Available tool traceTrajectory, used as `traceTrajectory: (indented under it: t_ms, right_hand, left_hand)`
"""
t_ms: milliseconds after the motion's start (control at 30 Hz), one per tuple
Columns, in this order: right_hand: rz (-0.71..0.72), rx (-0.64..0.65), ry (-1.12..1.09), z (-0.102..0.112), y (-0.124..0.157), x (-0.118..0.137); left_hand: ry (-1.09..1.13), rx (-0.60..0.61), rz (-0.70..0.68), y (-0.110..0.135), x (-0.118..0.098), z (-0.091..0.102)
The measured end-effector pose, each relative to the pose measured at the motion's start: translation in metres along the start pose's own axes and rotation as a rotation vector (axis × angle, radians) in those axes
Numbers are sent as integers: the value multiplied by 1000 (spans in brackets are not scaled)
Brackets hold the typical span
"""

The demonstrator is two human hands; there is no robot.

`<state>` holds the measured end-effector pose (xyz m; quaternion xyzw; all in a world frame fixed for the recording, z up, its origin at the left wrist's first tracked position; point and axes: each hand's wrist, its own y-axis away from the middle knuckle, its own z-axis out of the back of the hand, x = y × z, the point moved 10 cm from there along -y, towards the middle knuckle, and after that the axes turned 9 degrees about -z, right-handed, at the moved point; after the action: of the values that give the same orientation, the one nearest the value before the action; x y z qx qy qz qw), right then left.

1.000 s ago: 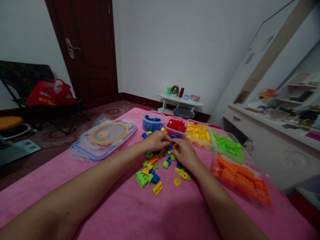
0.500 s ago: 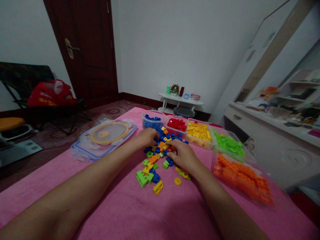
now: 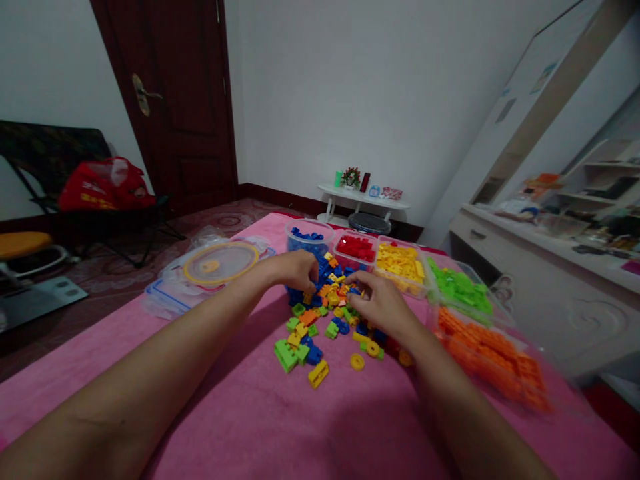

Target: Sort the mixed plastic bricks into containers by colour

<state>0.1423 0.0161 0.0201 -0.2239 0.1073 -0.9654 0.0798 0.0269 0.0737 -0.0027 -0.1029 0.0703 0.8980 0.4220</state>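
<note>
A mixed pile of toy building bricks in blue, yellow, orange and green lies on the pink cloth. At the pile's left side, my left hand points down with its fingers curled together; whatever sits at the fingertips is hidden. My right hand reaches over the right side of the pile, thumb and forefinger apart above the bricks, with no brick plainly held. Nearer me lie a green brick, a yellow brick and a yellow ring-shaped piece.
Behind the pile stand a round tub of blue bricks and boxes of red bricks and yellow bricks. Green bricks and orange bricks fill boxes at right. Clear lids are stacked at left.
My right hand has shifted slightly right and up, uncovering more bricks beneath it. My left hand has stayed almost in place, its fingers curled further down. The view has moved a little.
</note>
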Motion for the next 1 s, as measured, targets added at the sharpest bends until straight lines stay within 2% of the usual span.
traceTrajectory:
  t_ms: [100, 233, 400, 567, 667, 733, 800, 900, 1000]
  right_hand:
    - [61, 112, 28, -4, 5, 11]
    - [80, 224, 218, -25, 17, 15]
    - [92, 223, 378, -44, 26, 22]
    - [51, 225, 386, -44, 23, 18]
    - [35, 226, 263, -29, 16, 11]
    - [38, 189, 154, -12, 11, 8]
    - [28, 100, 64, 11, 5, 5]
    - [-1, -74, -58, 42, 1, 2]
    - [41, -180, -198, 52, 4, 9]
  left_hand:
    - [-25, 90, -60, 4, -17, -7]
    - [-163, 67, 6, 5, -29, -11]
    - [-267, 48, 101, 2, -35, -13]
    - [-266, 65, 79, 3, -35, -9]
    - [-18, 33, 12, 3, -38, -4]
    - [265, 0, 21, 1, -38, -3]
    - [609, -48, 74, -2, -37, -8]
    - [1137, -106, 174, -9, -37, -26]
    - [1600, -7, 232, -16, -46, -52]
